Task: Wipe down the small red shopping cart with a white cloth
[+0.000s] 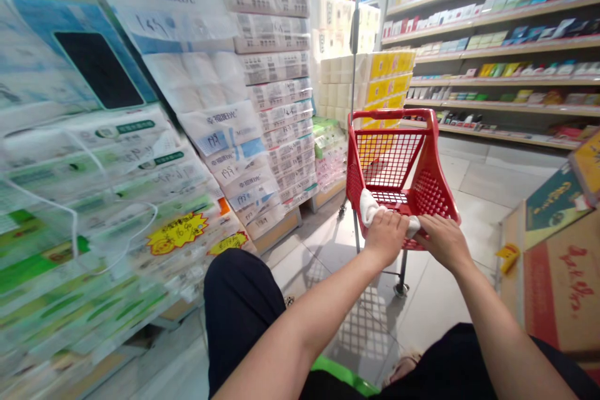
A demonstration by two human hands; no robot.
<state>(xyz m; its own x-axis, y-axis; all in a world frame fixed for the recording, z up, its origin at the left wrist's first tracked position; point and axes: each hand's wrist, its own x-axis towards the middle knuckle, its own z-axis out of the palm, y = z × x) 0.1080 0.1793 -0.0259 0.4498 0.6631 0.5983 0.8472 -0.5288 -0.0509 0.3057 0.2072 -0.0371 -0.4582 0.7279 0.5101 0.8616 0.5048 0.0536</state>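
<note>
A small red shopping cart (434, 194) with grid-patterned plastic sides stands in front of me, its near rim under both my hands. A white cloth (369, 205) is draped over that rim. My left hand (387, 236) presses the cloth onto the rim, its fingers bent over it. Close beside it, my right hand (443, 240) curls over the rim's right part. The cloth's right end touches or nearly touches its thumb side. The undersides of both hands are hidden.
Stacked tissue packs (281, 100) line the left side, with a dark-screened phone (99, 70) lying against them and a white cable (75, 225) below. A thin metal pole (355, 31) rises at the cart's left. Cardboard boxes (562, 287) stand at right, stocked shelves (492, 44) behind.
</note>
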